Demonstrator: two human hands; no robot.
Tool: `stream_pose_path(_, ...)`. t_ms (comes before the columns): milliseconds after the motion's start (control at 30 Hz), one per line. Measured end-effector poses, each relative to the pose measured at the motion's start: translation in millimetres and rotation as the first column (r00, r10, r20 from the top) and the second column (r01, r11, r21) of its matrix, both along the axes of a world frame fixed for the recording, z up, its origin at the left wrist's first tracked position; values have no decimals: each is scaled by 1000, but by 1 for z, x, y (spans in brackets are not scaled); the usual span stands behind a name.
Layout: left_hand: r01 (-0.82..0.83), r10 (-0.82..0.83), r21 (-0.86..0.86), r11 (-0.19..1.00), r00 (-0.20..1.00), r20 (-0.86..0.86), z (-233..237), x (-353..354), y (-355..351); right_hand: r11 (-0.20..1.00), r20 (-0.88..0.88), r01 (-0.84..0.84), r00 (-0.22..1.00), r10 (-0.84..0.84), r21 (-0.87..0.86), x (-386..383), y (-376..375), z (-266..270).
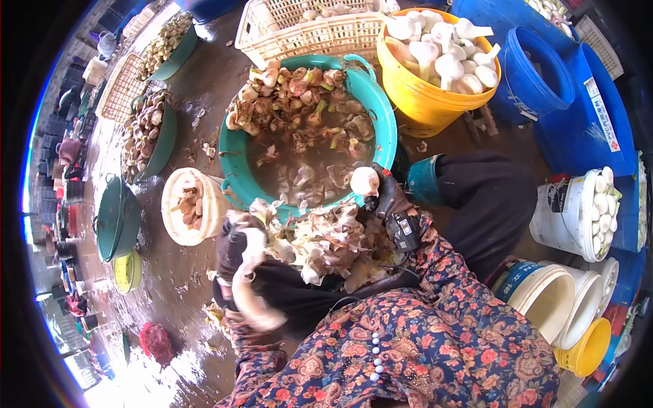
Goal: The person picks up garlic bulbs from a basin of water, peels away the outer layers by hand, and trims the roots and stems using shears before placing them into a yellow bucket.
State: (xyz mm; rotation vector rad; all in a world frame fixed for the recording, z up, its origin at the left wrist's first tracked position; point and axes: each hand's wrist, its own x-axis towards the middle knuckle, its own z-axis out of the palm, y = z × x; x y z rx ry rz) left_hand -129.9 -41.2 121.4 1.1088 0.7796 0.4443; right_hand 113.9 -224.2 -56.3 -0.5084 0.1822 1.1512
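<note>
My right hand [391,197], in a dark glove, is closed around a white garlic bulb [365,181] at the near rim of a green tub [386,122]. That tub holds murky water and brown, unpeeled garlic bulbs [289,95]. My left hand [233,248], also dark-gloved, is blurred by motion beside a heap of papery garlic skins [323,241] over my lap. A pale curved strip [248,275] runs across this hand and wrist. Its fingers are smeared, and I cannot tell whether they grip the strip.
A yellow bucket [422,102] full of white bulbs stands beyond the tub, beside a cream crate [262,44]. At left are a white bucket [170,211] and a green basin [115,217] on the wet floor. White buckets [564,211] line the right.
</note>
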Motion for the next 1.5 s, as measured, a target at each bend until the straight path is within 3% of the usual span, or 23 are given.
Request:
stream_pose_path(33, 354, -370, -109, 929, 902, -222, 14, 6, 31, 1000, 66, -18, 998, 19, -26, 2, 0, 0)
stream_pose_path(67, 379, -334, -34, 925, 767, -548, 57, 34, 0, 998, 131, -33, 991, 40, -51, 4, 0, 0)
stream_pose_path(100, 718, -471, 274, 640, 648, -598, -43, 2, 54, 998, 133, -27, 990, 33, -51, 8, 1, 0)
stream_pose_path(167, 868, 136, 491, 73, 479, -867, -40, 38, 38, 985, -92, 10, 995, -26, -173, 20, 4, -2)
stream_pose_path(200, 756, -30, 557, 344, 602, -798, -48, 60, 34, 904, 83, 302, 953, -290, -303, 11, 11, 74)
stream_pose_path(267, 541, -242, 450, 711, 789, -565, -77, 101, 20, 859, 220, 261, 959, -179, -441, 36, 1, 72)
stream_pose_path(333, 468, -268, 545, 695, 873, -408, -81, 145, -11, 794, 322, 293, 938, -130, -533, 46, -8, 151)
stream_pose_path(433, 385, -317, 471, 793, 922, -221, -65, 196, -53, 695, 529, 497, 826, -195, -520, 46, -11, 115)
stream_pose_path(467, 350, -280, 534, 769, 937, -210, -60, 205, -66, 653, 618, 575, 759, -203, -492, 46, -6, 107)
stream_pose_path(600, 314, -182, 689, 653, 948, -260, -64, 211, -79, 603, 342, 519, 854, -391, -606, 41, 16, 93)
stream_pose_path(667, 294, -132, 749, 593, 954, -270, -64, 207, -77, 742, 164, 379, 923, -349, -553, 41, 15, 74)
stream_pose_path(800, 114, -18, 695, 710, 989, -144, -76, 204, -59, 755, 86, 309, 943, -320, -578, 33, 18, 93)
stream_pose_path(933, 323, 143, 709, 627, 847, -512, -106, 190, 5, 931, -78, 244, 959, -274, -270, 46, -6, 80)
stream_pose_path(1000, 876, -87, 333, 348, 384, -919, -112, 184, 17, 887, 102, 394, 919, -380, -242, 54, -17, 96)
stream_pose_path(1067, 837, -121, 407, 365, 476, -871, -129, 192, 16, 760, 518, 615, 729, -447, -210, 73, -29, 128)
stream_pose_path(1133, 725, -211, 553, 410, 665, -716, -149, 211, 12, 532, 895, 845, 276, -351, -52, 104, -34, 167)
stream_pose_path(1233, 726, -201, 665, 174, 687, -698, -195, 256, 3, 92, 936, 932, -352, 2, 350, 171, -31, 204)
stream_pose_path(1267, 803, -224, 585, 113, 594, -773, -199, 267, -1, 21, 892, 906, -421, 166, 424, 192, -29, 205)
stream_pose_path(1300, 719, -152, 691, 72, 693, -705, -214, 275, -5, 21, 817, 924, -347, 460, 381, 199, -34, 206)
stream_pose_path(1367, 832, -235, 268, 486, 420, -877, -231, 289, -9, 141, 613, 990, -116, 781, 6, 219, -33, 195)
stream_pose_path(1400, 831, -237, 272, 486, 425, -874, -234, 288, -9, 155, 591, 982, -188, 784, 108, 218, -30, 192)
stream_pose_path(1467, 625, -265, 450, 638, 727, -633, -249, 267, -10, 191, 671, 971, -238, 702, 144, 203, -26, 200)
stream_pose_path(1500, 624, -257, 436, 649, 719, -646, -268, 261, -5, 214, 748, 961, -270, 606, 173, 188, -22, 209)
